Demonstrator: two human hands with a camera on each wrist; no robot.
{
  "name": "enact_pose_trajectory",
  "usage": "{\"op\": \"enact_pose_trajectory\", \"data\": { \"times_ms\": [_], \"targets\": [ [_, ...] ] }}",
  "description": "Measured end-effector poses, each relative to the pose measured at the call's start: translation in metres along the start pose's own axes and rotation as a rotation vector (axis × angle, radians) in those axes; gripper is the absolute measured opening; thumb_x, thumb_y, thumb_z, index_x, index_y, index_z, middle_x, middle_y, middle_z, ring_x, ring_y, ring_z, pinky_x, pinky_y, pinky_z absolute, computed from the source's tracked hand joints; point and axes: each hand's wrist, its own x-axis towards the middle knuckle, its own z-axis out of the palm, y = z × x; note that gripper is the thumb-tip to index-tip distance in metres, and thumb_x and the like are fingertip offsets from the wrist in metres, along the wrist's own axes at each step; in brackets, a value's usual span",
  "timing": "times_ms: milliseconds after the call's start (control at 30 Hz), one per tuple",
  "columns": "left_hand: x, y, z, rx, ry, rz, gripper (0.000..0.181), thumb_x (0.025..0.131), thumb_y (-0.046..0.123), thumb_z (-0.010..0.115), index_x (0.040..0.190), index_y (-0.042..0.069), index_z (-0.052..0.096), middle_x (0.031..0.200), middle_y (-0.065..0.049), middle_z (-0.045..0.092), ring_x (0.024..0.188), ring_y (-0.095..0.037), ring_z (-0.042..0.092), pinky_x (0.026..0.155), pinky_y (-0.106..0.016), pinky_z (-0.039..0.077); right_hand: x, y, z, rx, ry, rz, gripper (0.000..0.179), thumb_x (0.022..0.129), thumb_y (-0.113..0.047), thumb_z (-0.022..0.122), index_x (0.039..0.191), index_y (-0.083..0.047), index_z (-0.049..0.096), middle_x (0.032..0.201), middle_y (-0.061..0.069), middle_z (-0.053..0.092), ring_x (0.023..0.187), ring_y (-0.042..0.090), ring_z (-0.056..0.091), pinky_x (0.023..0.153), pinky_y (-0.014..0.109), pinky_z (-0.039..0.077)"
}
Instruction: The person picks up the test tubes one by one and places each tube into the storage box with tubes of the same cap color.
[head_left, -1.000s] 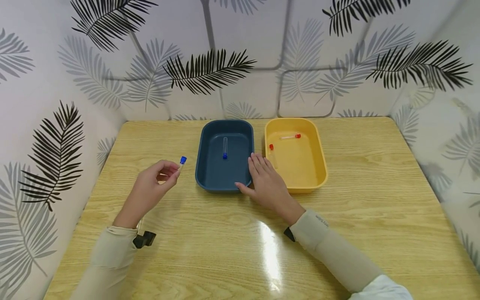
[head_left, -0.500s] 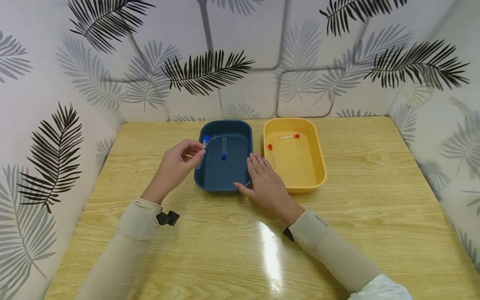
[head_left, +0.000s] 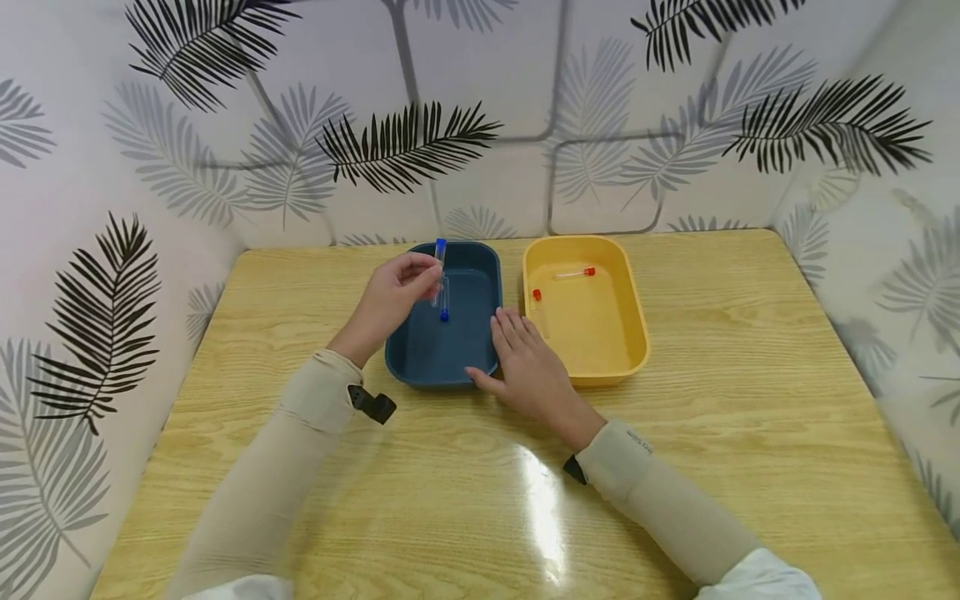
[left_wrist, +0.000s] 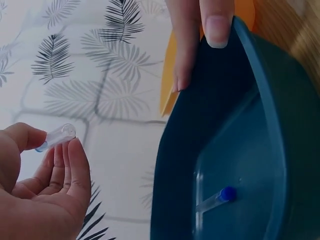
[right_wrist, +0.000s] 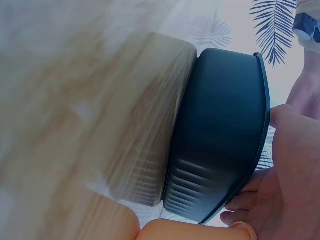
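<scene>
In the head view my left hand (head_left: 399,292) pinches a clear test tube with a blue cap (head_left: 439,255) between thumb and fingers, over the left part of the dark blue basin (head_left: 442,358). The left wrist view shows the clear rounded end of that tube (left_wrist: 61,135) sticking out of the grip. Another blue-capped test tube (head_left: 445,303) lies on the basin's floor, cap toward me. On the basin's right front corner rests my right hand (head_left: 531,375), its fingers extended along the rim and its thumb at the front edge.
A yellow basin (head_left: 600,342) stands just right of the blue one. Inside it lie two red-capped test tubes, one (head_left: 576,273) near the back and one (head_left: 540,312) by the left wall. Behind the wooden table (head_left: 750,375) rises a leaf-patterned wall covering.
My left hand has carried the blue-capped tube rightward, from beside the blue basin to over it. My right hand has stayed on the rim.
</scene>
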Motion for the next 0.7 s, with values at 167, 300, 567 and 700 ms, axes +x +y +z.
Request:
{"op": "enact_pose_trajectory", "data": {
  "times_ms": [167,300,567,700],
  "targets": [
    [0.013,-0.005,0.009,-0.112,-0.003,-0.074,0.037,0.093,0.027,0.058,0.119,0.001,0.056,0.106,-0.012,0.061,0.094,-0.022,0.062,0.084,-0.028,0.05,-0.001,0.0,-0.001,-0.009,0.004,-0.002,0.091,0.089,-0.07,0.024,0.145,0.001,0.025,0.152,0.015,0.018,0.14,0.025,0.01,0.112,0.037,0.007],
    [0.023,-0.014,0.016,-0.172,0.002,-0.117,0.034,0.093,0.024,0.058,0.118,0.002,0.056,0.105,-0.012,0.061,0.098,-0.027,0.06,0.085,-0.029,0.05,-0.001,0.0,-0.001,-0.016,0.008,-0.009,0.09,0.089,-0.069,0.025,0.145,0.002,0.026,0.151,0.016,0.019,0.14,0.026,0.011,0.112,0.038,0.008],
    [0.037,-0.032,0.031,-0.214,-0.019,-0.199,0.036,0.094,0.021,0.057,0.122,-0.001,0.053,0.108,-0.012,0.059,0.109,-0.034,0.054,0.086,-0.028,0.049,-0.002,0.0,0.0,-0.021,0.004,-0.02,0.089,0.09,-0.068,0.025,0.144,0.002,0.026,0.151,0.016,0.019,0.14,0.026,0.011,0.112,0.038,0.007],
    [0.046,-0.038,0.038,-0.25,-0.014,-0.243,0.037,0.095,0.019,0.055,0.125,-0.002,0.052,0.117,-0.02,0.056,0.108,-0.031,0.055,0.085,-0.027,0.049,-0.002,0.001,0.0,-0.025,0.005,-0.016,0.09,0.089,-0.07,0.023,0.145,0.001,0.026,0.152,0.015,0.018,0.14,0.026,0.011,0.112,0.038,0.006]
  ]
}}
